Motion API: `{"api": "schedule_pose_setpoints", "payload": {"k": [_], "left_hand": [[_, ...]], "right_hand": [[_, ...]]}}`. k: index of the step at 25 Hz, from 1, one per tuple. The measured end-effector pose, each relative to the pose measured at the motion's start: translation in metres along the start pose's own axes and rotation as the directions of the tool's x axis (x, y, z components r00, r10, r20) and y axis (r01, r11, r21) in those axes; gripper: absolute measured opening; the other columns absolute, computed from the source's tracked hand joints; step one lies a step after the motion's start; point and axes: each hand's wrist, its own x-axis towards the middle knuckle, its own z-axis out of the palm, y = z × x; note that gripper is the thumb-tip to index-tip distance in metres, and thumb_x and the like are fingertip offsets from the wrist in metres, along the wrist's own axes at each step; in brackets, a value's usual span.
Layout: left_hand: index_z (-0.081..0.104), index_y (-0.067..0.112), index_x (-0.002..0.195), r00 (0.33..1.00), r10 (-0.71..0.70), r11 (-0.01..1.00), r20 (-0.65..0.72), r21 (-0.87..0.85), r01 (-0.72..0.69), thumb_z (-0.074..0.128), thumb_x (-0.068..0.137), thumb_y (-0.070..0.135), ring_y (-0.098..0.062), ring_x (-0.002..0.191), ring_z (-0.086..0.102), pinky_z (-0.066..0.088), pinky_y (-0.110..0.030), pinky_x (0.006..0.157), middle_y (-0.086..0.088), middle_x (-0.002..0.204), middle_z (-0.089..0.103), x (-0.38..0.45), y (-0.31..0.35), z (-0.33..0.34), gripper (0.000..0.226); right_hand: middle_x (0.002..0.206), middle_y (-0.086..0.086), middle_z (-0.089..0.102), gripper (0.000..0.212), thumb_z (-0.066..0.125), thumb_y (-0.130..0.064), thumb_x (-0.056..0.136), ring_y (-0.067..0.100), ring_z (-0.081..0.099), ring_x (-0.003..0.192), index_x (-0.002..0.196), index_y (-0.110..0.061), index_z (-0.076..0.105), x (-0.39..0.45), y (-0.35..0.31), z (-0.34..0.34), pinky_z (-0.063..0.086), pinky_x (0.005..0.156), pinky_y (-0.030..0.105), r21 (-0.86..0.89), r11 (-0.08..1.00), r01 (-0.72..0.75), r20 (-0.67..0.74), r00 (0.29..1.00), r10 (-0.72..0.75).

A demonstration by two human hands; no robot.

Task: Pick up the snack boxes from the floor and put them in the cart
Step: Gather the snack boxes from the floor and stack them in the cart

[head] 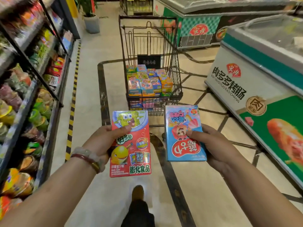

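My left hand (103, 141) grips a red snack box (131, 145) with a yellow cartoon sponge on it, thumb on its front face. My right hand (213, 145) grips a blue and pink snack box (183, 133), held upside down, thumb on its front. Both boxes are held out in front of me at about waist height. Ahead stands a dark wire shopping cart (177, 66), and several colourful snack boxes (147, 81) are stacked inside its basket. The cart's near end lies just beyond the two held boxes.
Shelves of packaged snacks (29, 95) line the left side, edged by a yellow and black floor strip (72, 112). Chest freezers (255, 76) stand on the right and at the back right. A potted plant (91, 18) is at the far left. My shoe (137, 194) shows on the tiled floor below.
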Motion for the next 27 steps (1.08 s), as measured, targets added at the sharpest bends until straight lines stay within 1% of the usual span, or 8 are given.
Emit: {"api": "schedule_pose_setpoints", "payload": {"k": [5,8,10,13,17,21,25,27], "left_hand": [[0.066,0.002,0.096,0.999,-0.02,1.0,0.038,0.013,0.02,0.073,0.059,0.025,-0.027,0.065,0.07,0.059,-0.04,0.06,-0.019,0.089,0.072,0.106,0.071,-0.011,0.044],[0.066,0.001,0.096,0.998,-0.026,0.999,0.049,0.023,0.025,0.071,0.07,0.02,-0.027,0.062,0.07,0.059,-0.039,0.055,-0.019,0.086,0.073,0.162,0.108,-0.015,0.033],[0.065,0.002,0.094,0.999,-0.021,1.0,0.04,0.018,0.02,0.068,0.078,0.015,-0.026,0.058,0.069,0.057,-0.037,0.051,-0.017,0.08,0.073,0.195,0.127,-0.017,0.021],[0.067,0.002,0.092,0.999,-0.022,1.0,0.032,0.02,0.021,0.067,0.082,0.014,-0.025,0.058,0.069,0.058,-0.039,0.052,-0.016,0.08,0.073,0.233,0.147,-0.018,0.016],[0.067,0.002,0.098,0.999,-0.027,0.999,0.022,0.045,0.026,0.068,0.081,0.016,-0.027,0.065,0.07,0.058,-0.046,0.066,-0.019,0.092,0.072,0.3,0.174,-0.009,0.023],[0.067,0.001,0.099,0.999,-0.047,0.998,-0.006,0.049,0.047,0.073,0.064,0.024,-0.03,0.071,0.07,0.058,-0.045,0.073,-0.02,0.095,0.072,0.375,0.2,0.012,0.042],[0.064,-0.002,0.107,0.996,-0.076,0.997,-0.037,-0.011,0.076,0.078,0.057,0.027,-0.036,0.086,0.068,0.054,-0.052,0.083,-0.021,0.098,0.071,0.462,0.228,0.04,0.06],[0.059,-0.008,0.113,0.994,-0.088,0.995,-0.061,-0.04,0.086,0.082,0.051,0.028,-0.038,0.092,0.067,0.051,-0.057,0.087,-0.023,0.101,0.07,0.505,0.236,0.048,0.075]], "right_hand": [[0.1,0.014,0.073,0.04,0.068,-0.008,0.081,0.027,0.072,0.08,0.12,-0.008,0.057,0.095,-0.044,0.036,0.06,0.067,0.036,0.042,0.999,0.0,-0.028,1.0,0.001],[0.1,0.013,0.073,0.04,0.068,-0.008,0.08,0.027,0.072,0.081,0.119,-0.009,0.058,0.144,-0.064,0.054,0.059,0.069,0.037,0.066,0.998,-0.001,-0.046,0.999,0.004],[0.099,0.013,0.073,0.037,0.068,-0.008,0.08,0.025,0.072,0.077,0.116,-0.009,0.059,0.173,-0.073,0.059,0.06,0.066,0.036,0.09,0.996,-0.004,-0.054,0.998,0.009],[0.098,0.013,0.073,0.04,0.068,-0.007,0.078,0.025,0.072,0.076,0.116,-0.008,0.058,0.208,-0.089,0.061,0.06,0.064,0.035,0.12,0.993,-0.01,-0.063,0.998,0.017],[0.096,0.014,0.074,0.032,0.067,-0.006,0.079,0.024,0.072,0.073,0.111,-0.006,0.06,0.273,-0.118,0.054,0.059,0.066,0.037,0.139,0.99,0.016,-0.088,0.996,-0.004],[0.1,0.018,0.072,0.053,0.071,-0.013,0.065,0.032,0.071,0.083,0.116,-0.003,0.058,0.351,-0.153,0.041,0.058,0.076,0.045,0.119,0.993,0.011,-0.099,0.995,0.001],[0.101,0.019,0.072,0.056,0.071,-0.018,0.063,0.038,0.068,0.094,0.116,-0.005,0.058,0.443,-0.2,0.027,0.054,0.087,0.05,0.067,0.996,-0.057,-0.088,0.994,0.063],[0.101,0.02,0.071,0.053,0.071,-0.017,0.066,0.039,0.067,0.095,0.116,-0.004,0.059,0.489,-0.217,0.025,0.053,0.088,0.05,0.049,0.996,-0.079,-0.073,0.994,0.082]]}}
